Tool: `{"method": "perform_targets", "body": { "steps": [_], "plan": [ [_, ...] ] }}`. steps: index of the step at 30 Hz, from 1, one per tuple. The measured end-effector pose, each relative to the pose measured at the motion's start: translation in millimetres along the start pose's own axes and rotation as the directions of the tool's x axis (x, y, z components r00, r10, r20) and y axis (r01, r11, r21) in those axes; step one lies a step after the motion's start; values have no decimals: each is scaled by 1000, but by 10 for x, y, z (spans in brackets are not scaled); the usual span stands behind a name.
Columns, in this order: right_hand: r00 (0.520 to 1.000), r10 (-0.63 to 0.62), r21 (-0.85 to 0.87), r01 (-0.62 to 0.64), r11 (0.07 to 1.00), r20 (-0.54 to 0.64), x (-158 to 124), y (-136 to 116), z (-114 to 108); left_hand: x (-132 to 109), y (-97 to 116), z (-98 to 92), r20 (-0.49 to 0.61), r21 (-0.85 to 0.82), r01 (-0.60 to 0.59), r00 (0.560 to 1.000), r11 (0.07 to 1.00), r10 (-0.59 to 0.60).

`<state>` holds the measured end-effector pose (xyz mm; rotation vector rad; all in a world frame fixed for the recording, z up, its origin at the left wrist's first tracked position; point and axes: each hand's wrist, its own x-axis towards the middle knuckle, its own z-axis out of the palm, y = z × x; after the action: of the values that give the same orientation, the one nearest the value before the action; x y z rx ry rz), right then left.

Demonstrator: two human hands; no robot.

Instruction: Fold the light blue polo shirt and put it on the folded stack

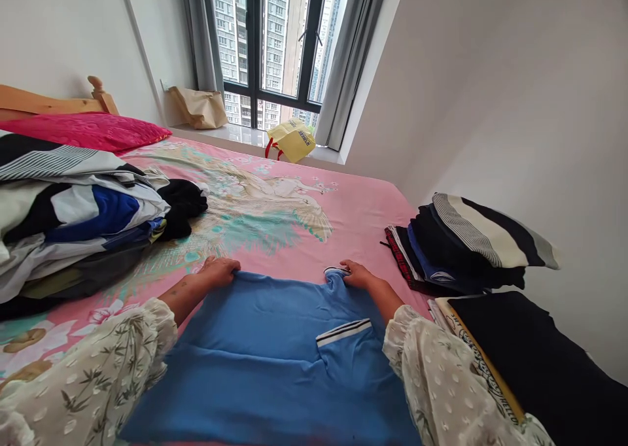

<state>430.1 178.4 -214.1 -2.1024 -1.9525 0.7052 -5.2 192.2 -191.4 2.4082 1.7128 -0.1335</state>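
Observation:
A blue polo shirt (pixel 265 328) lies spread sideways on the pink bed sheet in front of me. One sleeve with a white and black striped cuff rests on top, and a crease runs across the body. My left hand (pixel 222 271) is closed on the shirt's far left corner. At the far right, next to another striped cuff, my right hand (pixel 357 274) grips the cloth, its fingers partly hidden. The shirt's near edge runs out of the bottom of the view.
A loose heap of clothes (pixel 98 217) lies on the left of the bed sheet (pixel 363 204). Folded stacks stand right, topped by a striped garment (pixel 490 230) and a black garment (pixel 534 361). A red pillow (pixel 93 129), paper bag (pixel 201 109) and yellow bag (pixel 292 138) are farther back.

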Motion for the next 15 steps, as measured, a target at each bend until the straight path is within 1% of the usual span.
{"method": "perform_targets", "body": {
  "steps": [4,8,11,15],
  "plan": [
    [1000,20,-114,-18,993,20,23,-155,84,12,-29,51,-5,-16,14,1000,1000,-14],
    [1000,-15,-161,17,987,16,18,-281,93,32,-57,100,-22,-25,21,1000,999,-22],
    [999,-41,-147,37,988,-23,-39,-268,-21,-14,-59,51,-41,-27,-2,999,1000,1],
    [994,-99,-93,94,991,-50,-263,-166,-315,-160,-36,-80,-73,-30,-49,996,998,47]
  ]
}}
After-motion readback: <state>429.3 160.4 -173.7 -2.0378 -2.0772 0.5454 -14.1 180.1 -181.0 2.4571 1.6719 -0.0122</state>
